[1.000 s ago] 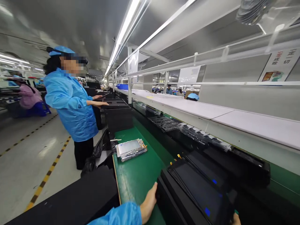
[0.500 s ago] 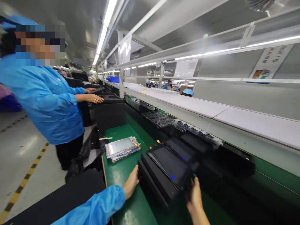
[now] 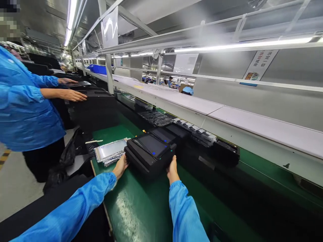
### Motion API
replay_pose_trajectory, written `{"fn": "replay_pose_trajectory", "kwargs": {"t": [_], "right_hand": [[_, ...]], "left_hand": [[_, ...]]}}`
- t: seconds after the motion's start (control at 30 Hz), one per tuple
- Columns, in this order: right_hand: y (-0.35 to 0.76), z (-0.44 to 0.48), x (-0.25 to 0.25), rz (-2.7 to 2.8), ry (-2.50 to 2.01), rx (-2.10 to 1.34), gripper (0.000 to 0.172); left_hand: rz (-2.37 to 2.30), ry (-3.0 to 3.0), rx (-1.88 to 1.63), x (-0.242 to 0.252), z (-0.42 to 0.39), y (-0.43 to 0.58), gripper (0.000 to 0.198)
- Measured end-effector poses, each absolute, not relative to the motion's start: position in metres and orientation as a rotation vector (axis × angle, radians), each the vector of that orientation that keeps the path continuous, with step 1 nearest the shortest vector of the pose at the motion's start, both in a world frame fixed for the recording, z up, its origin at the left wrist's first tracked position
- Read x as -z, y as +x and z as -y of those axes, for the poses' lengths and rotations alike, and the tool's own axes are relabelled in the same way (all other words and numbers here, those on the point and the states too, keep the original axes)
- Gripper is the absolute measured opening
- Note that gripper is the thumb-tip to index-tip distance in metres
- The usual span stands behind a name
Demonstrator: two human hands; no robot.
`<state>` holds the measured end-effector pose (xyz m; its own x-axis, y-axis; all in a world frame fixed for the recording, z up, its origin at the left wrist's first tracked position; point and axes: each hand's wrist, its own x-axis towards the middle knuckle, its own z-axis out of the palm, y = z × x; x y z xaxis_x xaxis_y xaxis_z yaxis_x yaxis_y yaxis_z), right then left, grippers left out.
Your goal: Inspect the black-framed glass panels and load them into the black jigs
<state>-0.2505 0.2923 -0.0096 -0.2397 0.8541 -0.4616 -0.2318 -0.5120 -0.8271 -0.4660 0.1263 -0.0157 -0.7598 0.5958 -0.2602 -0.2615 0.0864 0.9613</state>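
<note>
the black display unit (image 3: 147,158) sits at 12 o'clock from your chest on the green conveyor mat (image 3: 133,208), its dark glass screen (image 3: 151,145) facing up and showing small blue marks. your left hand (image 3: 120,166) bears on the unit's near left side and your right hand (image 3: 173,169) on its near right corner, with neither palm on the glass. grip state: both hands close in on the unit from opposite sides, but this view does not show whether they clamp it or only steady it, nor whether it is clear of the mat. at 11 o'clock, just beside your left hand, lies a stack of silver-framed panels (image 3: 110,152) in clear wrapping, close to the mat's edge. at 1 o'clock, more black cases (image 3: 164,135) stand close behind the unit. at 10 o'clock, a co-worker in a blue smock (image 3: 25,114) has both hands at a black tray (image 3: 93,94), and a black plastic bag (image 3: 68,156) hangs below the line. risks, as judged from this position: a sideways swing of your left wrist could knock the panels over the mat's edge; pushing the unit away from you could jam it against the cases at 1 o'clock; uneven pressure could shift its stacked layers; and fingers sliding inward could smear or mark the glass.
</note>
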Motion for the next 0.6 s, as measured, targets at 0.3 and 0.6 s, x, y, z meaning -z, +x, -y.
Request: {"fn": "replay_pose_trajectory", "kwargs": {"t": [0.3, 0.6], "right_hand": [[-0.17, -0.236, -0.024, 1.061, -1.176, -1.811, 0.045], [-0.101, -0.059, -0.035, 1.477, -0.864, -2.015, 0.062]], "left_hand": [[-2.352, 0.169, -1.429, -0.049, 0.127, -0.552, 0.03], [-2.531, 0.157, -1.067, -0.039, 0.255, -0.527, 0.041]]}}
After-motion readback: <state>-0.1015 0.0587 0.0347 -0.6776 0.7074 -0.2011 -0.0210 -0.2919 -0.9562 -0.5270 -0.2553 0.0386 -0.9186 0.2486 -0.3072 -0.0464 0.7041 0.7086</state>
